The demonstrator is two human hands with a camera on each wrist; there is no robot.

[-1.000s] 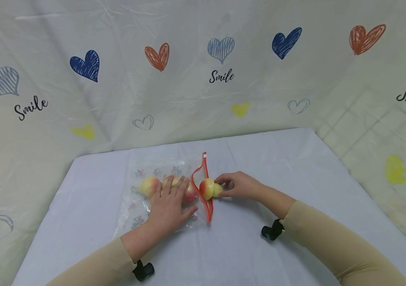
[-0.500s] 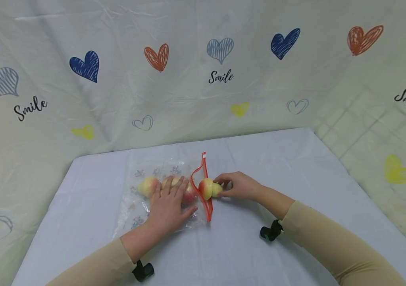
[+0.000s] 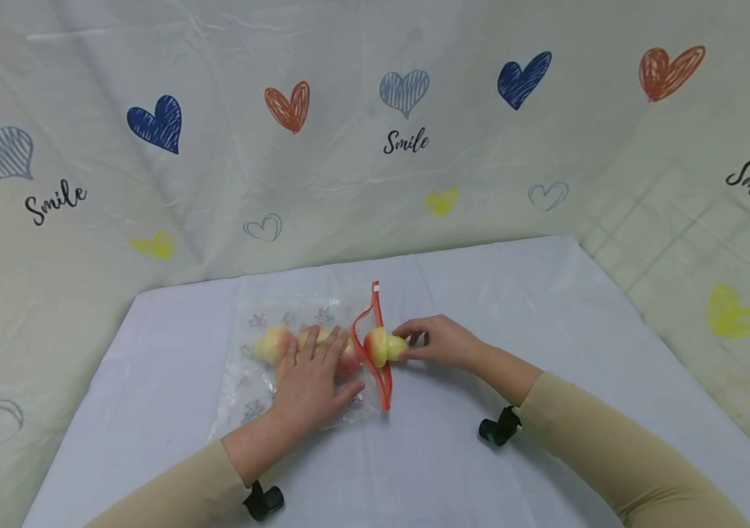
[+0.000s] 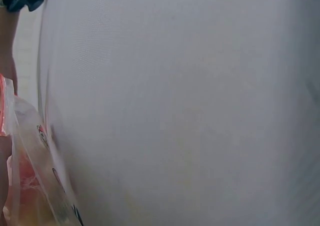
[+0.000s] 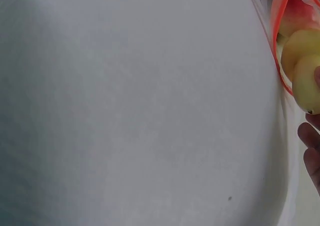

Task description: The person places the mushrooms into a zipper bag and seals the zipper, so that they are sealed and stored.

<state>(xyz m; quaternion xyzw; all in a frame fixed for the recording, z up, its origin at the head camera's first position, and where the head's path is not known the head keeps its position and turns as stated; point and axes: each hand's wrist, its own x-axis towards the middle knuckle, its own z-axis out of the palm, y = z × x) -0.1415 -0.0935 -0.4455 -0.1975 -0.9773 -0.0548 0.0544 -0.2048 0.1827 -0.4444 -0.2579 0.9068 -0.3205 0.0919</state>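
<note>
A clear printed bag (image 3: pixel 249 389) with a red zip edge (image 3: pixel 387 389) lies flat on the table, its mouth facing right. Inside it are yellow-red fruits, one (image 3: pixel 275 345) at the left and others partly under my left hand (image 3: pixel 309 389), which rests on the bag with fingers spread. At the bag's mouth sits a yellow-red fruit (image 3: pixel 375 347) with a smaller yellow part (image 3: pixel 396 347) against it; whether these are one piece, I cannot tell. My right hand (image 3: pixel 443 342) pinches the yellow end. The right wrist view shows the yellow end (image 5: pixel 306 88) at the fingers and red edge.
A white cloth (image 3: pixel 480 286) covers the table. Behind it hangs a pale sheet (image 3: pixel 348 169) printed with hearts and lettering. Small black devices are strapped at the left wrist (image 3: pixel 265 501) and right wrist (image 3: pixel 500 426).
My right hand and the fruit it pinches have shifted slightly left, farther into the bag's mouth. My left hand has stayed in place on the bag.
</note>
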